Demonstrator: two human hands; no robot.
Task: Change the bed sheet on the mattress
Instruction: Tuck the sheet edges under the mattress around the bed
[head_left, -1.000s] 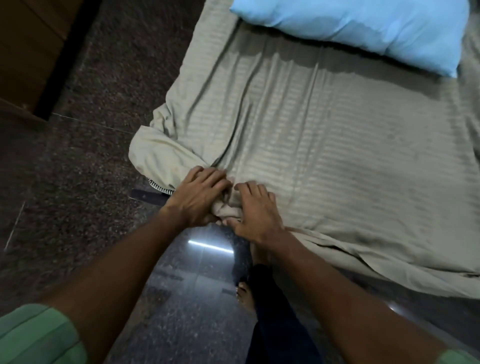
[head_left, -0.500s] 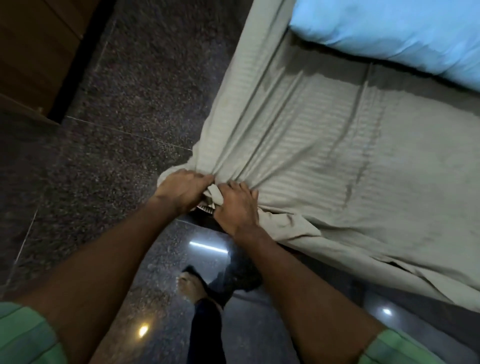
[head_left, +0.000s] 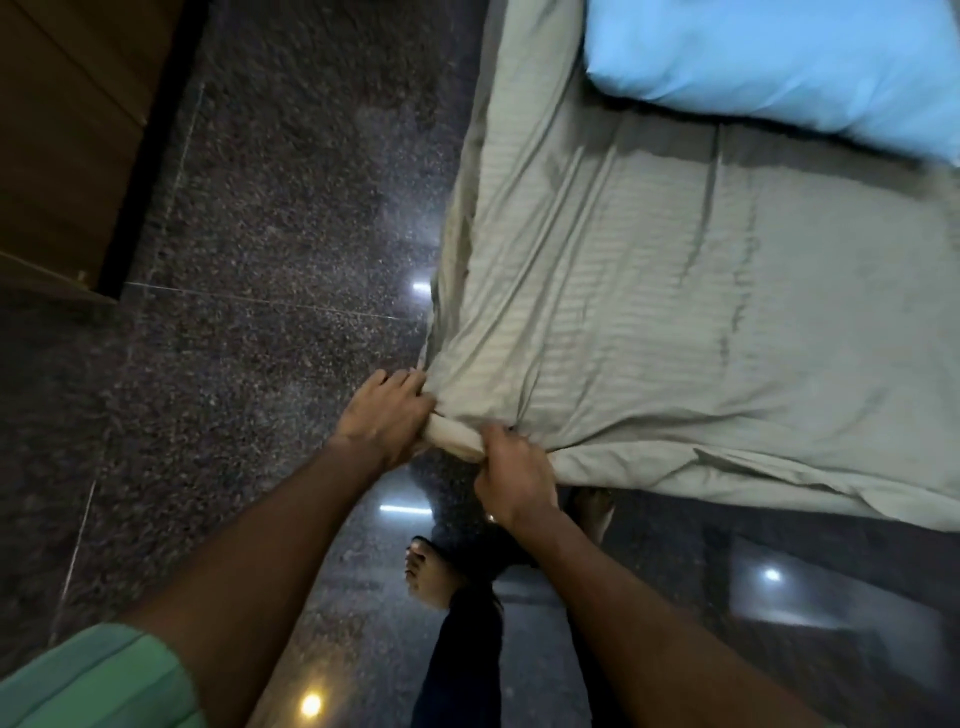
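Bed sheet (head_left: 675, 312): spread over the mattress in the right half of the frame, its near left corner gathered into a thick roll at frame centre, apparently so that the slack can be drawn over and tucked at the mattress corner.
Sheet look: pale grey-beige cloth with faint woven stripes; creases fan out from the gripped corner, and a loose hem hangs along the lower edge toward the lower right.
Mattress: hidden under the sheet; only its outline is read from the drape along the left side.
Left hand (head_left: 382, 421): set at the left of the corner, fingers (head_left: 400, 382) curled and clamped on the bunched cloth.
Right hand (head_left: 511, 475): set just right of the left hand, fingers curled round the rolled corner from below, so that the cloth is pulled from both sides.
Step judged: corner being fitted; the lower edge looks not yet tucked.
Pillow (head_left: 779, 67): light blue, resting on the sheet at upper right.
Floor (head_left: 260, 234): dark speckled polished stone, lamp reflections visible.
Wooden furniture (head_left: 67, 130): at upper left.
Bare foot (head_left: 428, 577): on the floor below the hands.
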